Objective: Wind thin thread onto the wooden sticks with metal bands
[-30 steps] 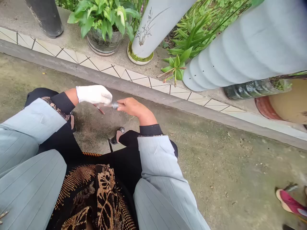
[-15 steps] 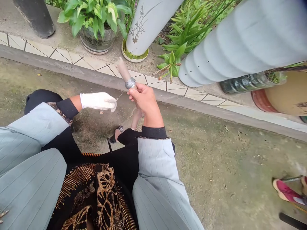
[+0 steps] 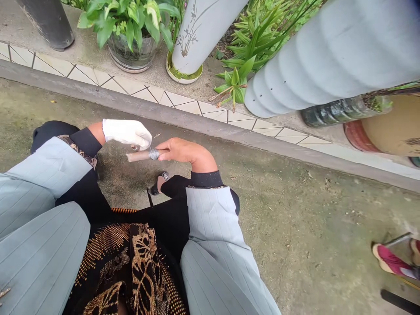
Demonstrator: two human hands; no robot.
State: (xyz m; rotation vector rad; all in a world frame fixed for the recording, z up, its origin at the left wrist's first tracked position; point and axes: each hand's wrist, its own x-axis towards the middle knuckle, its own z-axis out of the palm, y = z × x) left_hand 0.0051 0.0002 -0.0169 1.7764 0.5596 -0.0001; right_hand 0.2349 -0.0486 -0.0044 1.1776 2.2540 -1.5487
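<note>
My right hand (image 3: pixel 182 151), bare, is closed around one end of a pale stick (image 3: pixel 137 156). The stick lies nearly level, its free end pointing left. Beside my right fingertips, silvery wire (image 3: pixel 153 153) is wound in a thick band about the stick. My left hand (image 3: pixel 127 132) wears a white glove and is just above and left of the winding. Its fingers are curled together on the thin end of the wire, most of which the glove hides. Whether the glove touches the stick, I cannot tell.
Along the tiled ledge (image 3: pixel 144 94) stand a potted plant (image 3: pixel 131 48), a white post (image 3: pixel 193 48) in a dish, a ribbed grey column (image 3: pixel 305 61) and a brown pot (image 3: pixel 357 135). A person's red shoe (image 3: pixel 389 259) shows at right on the concrete floor (image 3: pixel 295 218).
The stick has swung from upright, tilted left, to nearly level. My right hand has turned and lowered with it. My left hand has shifted slightly left and up, and the hands are closer together.
</note>
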